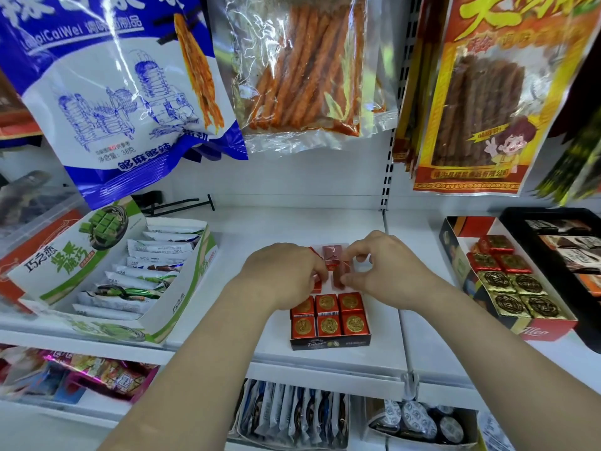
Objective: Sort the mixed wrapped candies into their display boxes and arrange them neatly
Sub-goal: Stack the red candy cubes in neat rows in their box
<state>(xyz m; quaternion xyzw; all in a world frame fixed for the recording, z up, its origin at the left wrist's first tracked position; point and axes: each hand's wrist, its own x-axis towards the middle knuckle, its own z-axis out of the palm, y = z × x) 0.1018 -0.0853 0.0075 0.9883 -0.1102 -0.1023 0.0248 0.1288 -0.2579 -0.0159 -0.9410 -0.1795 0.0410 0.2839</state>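
Left hand (286,275) and right hand (387,271) meet fingertip to fingertip, each pinching a red foil-wrapped square candy (338,277) over the far rows of the small black cardboard display box (330,344). Beneath my wrists sit six gold-stamped red candies (327,315) in neat rows. I'd worry a dragging wrist knocks those askew, or a loose pinch drops a piece tilted.
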